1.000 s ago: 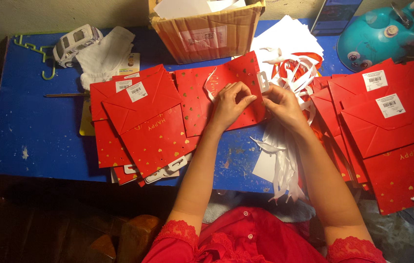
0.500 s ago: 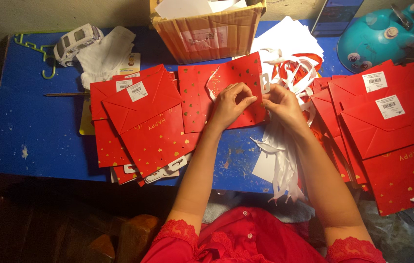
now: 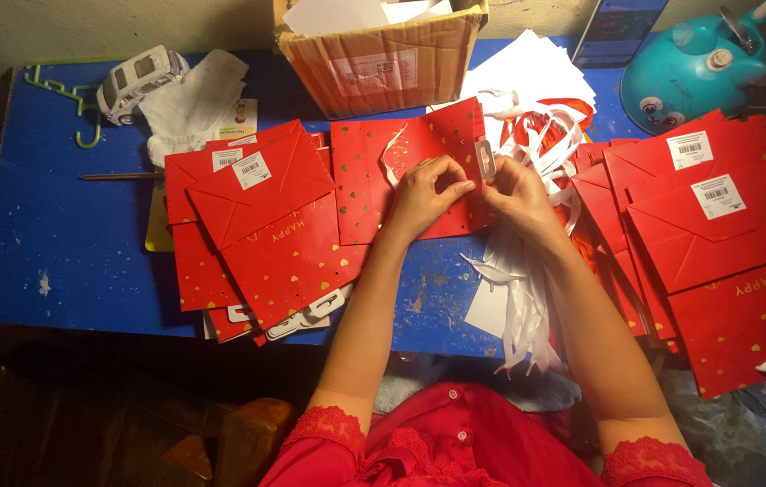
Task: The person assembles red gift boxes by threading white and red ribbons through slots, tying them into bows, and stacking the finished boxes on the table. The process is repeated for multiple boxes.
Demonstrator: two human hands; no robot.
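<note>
A flat red paper gift bag (image 3: 374, 176) with gold hearts lies on the blue table (image 3: 67, 243) in front of me. My left hand (image 3: 423, 189) rests on it and pinches its folded upper edge beside a white ribbon (image 3: 394, 153). My right hand (image 3: 513, 194) meets the left at the same edge, fingers closed near a small white tag (image 3: 486, 160). Under my right forearm lies a loose bundle of white ribbons (image 3: 522, 307).
A stack of folded red bags (image 3: 266, 225) lies left, another larger stack (image 3: 716, 234) right. A cardboard box (image 3: 383, 59) of white paper stands at the back. Also there: a toy car (image 3: 135, 81), white cloth (image 3: 193, 104), teal lamp (image 3: 694, 68), green hook (image 3: 72, 99), white sheets (image 3: 532, 77).
Both hands stay at the bag's upper edge; the fingers have shifted slightly. Nothing else has moved.
</note>
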